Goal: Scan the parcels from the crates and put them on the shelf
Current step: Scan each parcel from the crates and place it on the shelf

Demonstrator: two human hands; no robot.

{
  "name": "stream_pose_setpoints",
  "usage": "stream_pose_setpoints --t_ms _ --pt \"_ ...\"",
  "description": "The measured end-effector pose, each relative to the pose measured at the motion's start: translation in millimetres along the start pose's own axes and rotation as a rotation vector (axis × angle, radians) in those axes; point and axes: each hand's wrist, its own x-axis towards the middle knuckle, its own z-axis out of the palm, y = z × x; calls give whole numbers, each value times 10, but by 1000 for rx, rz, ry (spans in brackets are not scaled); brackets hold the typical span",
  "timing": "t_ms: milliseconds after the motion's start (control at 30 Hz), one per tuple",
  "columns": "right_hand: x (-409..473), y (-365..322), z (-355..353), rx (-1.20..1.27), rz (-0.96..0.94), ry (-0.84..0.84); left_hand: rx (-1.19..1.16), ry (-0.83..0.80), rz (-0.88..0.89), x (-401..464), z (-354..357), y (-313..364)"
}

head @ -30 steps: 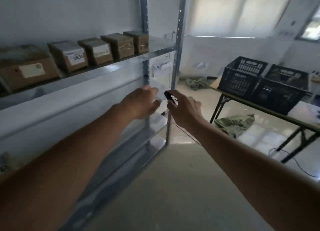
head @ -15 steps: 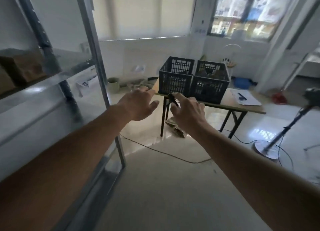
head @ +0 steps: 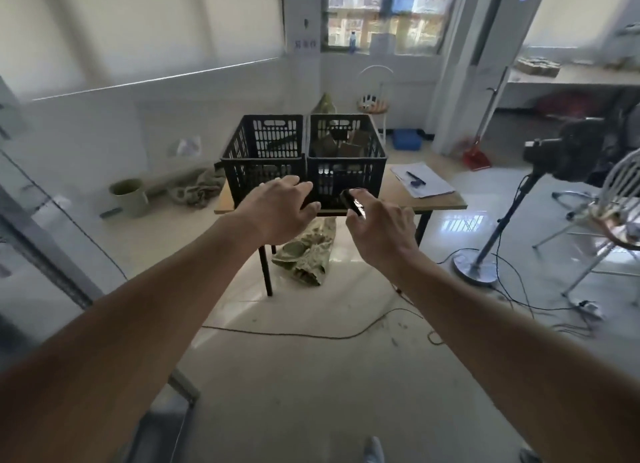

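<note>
The two black crates (head: pixel 304 157) sit at 12 o'clock beyond both hands. The left hand (head: pixel 280 206) is loose and holds nothing. The right hand (head: pixel 381 227) grips a small scanner (head: pixel 353 202). Parcels (head: pixel 346 143) inside look dark and blurry.

Two crates sit side by side on the desk (head: pixel 446 204) at my twelve o'clock: left crate (head: pixel 263 150), right crate (head: pixel 346 154) holding parcels (head: pixel 349 145); papers (head: pixel 424 183) at one o'clock.

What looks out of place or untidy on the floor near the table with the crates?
A crumpled green cloth lies on the floor under the table, and a second bundle of cloth lies by the wall beside a green bucket. Loose cables cross the floor where the person walks, a likely trip risk.
</note>
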Motion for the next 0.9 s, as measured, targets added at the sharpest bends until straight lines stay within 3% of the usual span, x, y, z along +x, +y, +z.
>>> stream_pose_setpoints --t_ms 433,900 --pt "2359 1024 310 14 -11 -50 -57 -97 -60 2508 646 51" --pt "4771 1007 1186 8 70 -121 -117 -173 -17 4945 1264 -1111"
